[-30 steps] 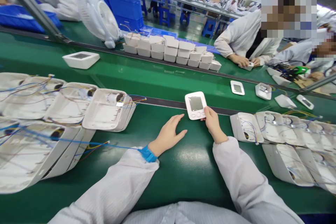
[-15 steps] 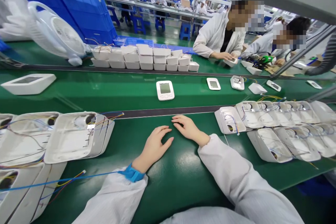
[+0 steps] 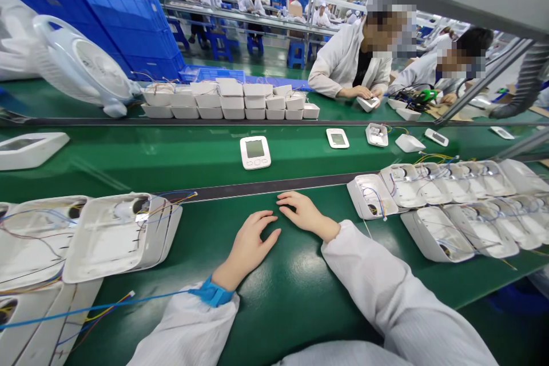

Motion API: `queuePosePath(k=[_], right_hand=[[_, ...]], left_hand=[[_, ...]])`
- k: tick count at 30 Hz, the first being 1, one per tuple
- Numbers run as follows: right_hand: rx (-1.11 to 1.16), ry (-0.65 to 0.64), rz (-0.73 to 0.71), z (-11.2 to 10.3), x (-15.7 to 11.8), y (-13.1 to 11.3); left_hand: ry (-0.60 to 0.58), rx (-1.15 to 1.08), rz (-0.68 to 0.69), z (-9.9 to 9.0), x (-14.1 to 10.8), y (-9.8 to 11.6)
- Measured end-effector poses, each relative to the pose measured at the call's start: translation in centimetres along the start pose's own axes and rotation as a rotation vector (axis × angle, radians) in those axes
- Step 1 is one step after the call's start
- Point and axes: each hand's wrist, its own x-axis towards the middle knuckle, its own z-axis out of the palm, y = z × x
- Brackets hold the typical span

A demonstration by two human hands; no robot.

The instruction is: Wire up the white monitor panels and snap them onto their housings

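Note:
My left hand point(image 3: 251, 249) rests over the green tabletop point(image 3: 283, 303), thumb and fingers apart, holding nothing. A blue wrist strap point(image 3: 212, 293) with a cord circles that wrist. Close by, my right hand point(image 3: 305, 214) lies with fingers stretched toward the left, also with nothing in it. Beyond both hands, a white device panel with a grey screen point(image 3: 255, 152) lies on the green conveyor belt point(image 3: 197, 163). White plastic housings with loose wires point(image 3: 115, 240) are stacked left of my left hand. To the right of my right hand is another wired housing point(image 3: 371, 197).
Rows of open housings point(image 3: 463, 183) fill the right side. Farther along the belt lie a second screen panel point(image 3: 338, 138) and several casings. Across it stand stacked white housings point(image 3: 231, 100), a fan point(image 3: 86, 63) and blue crates point(image 3: 132, 23). A co-worker point(image 3: 355, 63) handles a white part.
The panels and casings on the belt have shifted left. The camera view has tilted slightly. My hands keep nearly the same pose, and a co-worker's hands have lifted and turned a white part.

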Motion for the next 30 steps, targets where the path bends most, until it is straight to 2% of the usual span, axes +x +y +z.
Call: queuePosePath(k=[30], right_hand=[[0.007, -0.002, 0.002, -0.11, 0.08, -0.22]], left_hand=[[-0.002, -0.005, 0.036, -0.23, 0.07, 0.12]])
